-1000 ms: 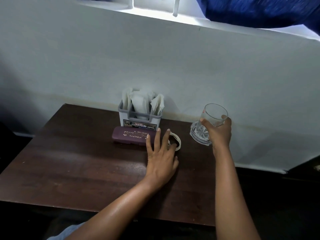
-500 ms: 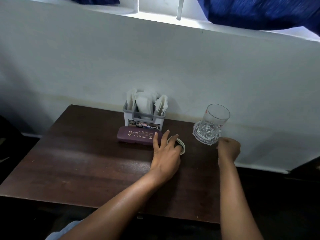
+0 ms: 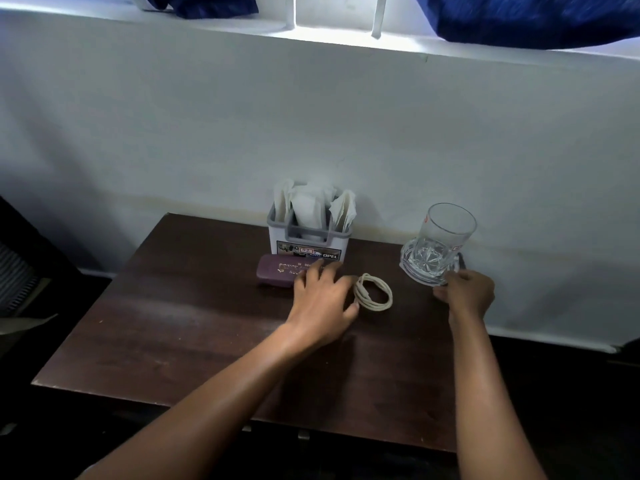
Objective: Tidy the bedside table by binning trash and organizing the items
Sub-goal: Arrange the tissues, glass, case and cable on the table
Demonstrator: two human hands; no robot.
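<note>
**Current state.** The dark brown wooden bedside table [image 3: 180, 323] carries four items, all in its far half. A white and grey plastic caddy [image 3: 308, 242] stuffed with white paper napkins [image 3: 308, 206] stands against the wall. A maroon hard spectacle case with gold lettering [image 3: 277, 271] lies just in front of it. A coiled cream cable [image 3: 375, 296] lies to the right of the case. A clear cut-glass mug [image 3: 440, 244] stands upright at the far right corner, close to the table's right edge.

**Hands.** The left hand [image 3: 322, 299] covers the right end of the case. Its fingers are loosely spread and grip nothing, and the thumb sits at the left rim of the coil. The right hand [image 3: 465, 294] is at the near side of the mug base with its fingers curled. Whether they pinch the base or only touch it cannot be determined.

**Task status.** No loose trash is visible on the surface. Judged from this layout, arranging is under way and nearly finished.

**Hazards.**
- Mug: it stands by the table edge, so a sideways nudge from the right hand could slide it off or tip it. Glass would likely break
- Cable: a drag of the left thumb could pull the loops open, since nothing visible ties them
- Case: a push toward the wall could knock the caddy. Its tall napkins could then spill
</note>
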